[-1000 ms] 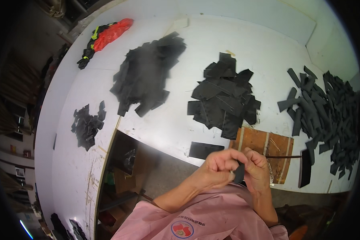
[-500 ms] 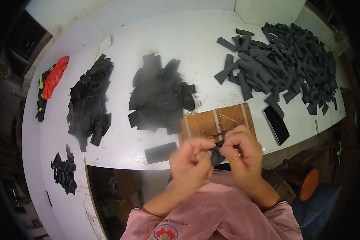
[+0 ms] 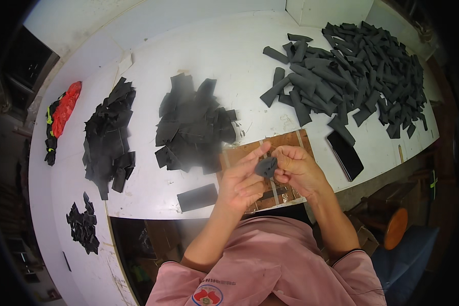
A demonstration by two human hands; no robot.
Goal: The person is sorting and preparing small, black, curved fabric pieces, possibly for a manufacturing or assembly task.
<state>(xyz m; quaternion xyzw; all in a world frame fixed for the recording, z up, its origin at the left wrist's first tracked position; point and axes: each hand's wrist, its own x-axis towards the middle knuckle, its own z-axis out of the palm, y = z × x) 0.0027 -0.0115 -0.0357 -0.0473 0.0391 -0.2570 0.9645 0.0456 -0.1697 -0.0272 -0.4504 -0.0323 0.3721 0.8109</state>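
Observation:
Between my two hands, above the wooden board point(image 3: 239, 152), is a curled dark grey fabric piece point(image 3: 266, 167). My left hand point(image 3: 242, 184) grips its left side, with the forefinger reaching up past it and the other fingers bent. At the other side my right hand point(image 3: 300, 169) pinches its edge between thumb and fingers. A flat dark rectangular piece point(image 3: 198, 198) lies at the table's front edge, left of the board. Beyond it spreads a pile of flat black pieces point(image 3: 194, 120).
Dark grey rolled tubes point(image 3: 331, 81) are heaped at the right, with a phone point(image 3: 346, 157) in front. Two more black piles point(image 3: 108, 140) point(image 3: 83, 224) lie leftward. A red plastic bag point(image 3: 66, 110) sits far left. A round-topped stool point(image 3: 396, 228) stands below the table's right side.
Both hands have moved up and away from my body with the fabric piece, over the board. My left forefinger has stretched out. The whole view has shifted slightly.

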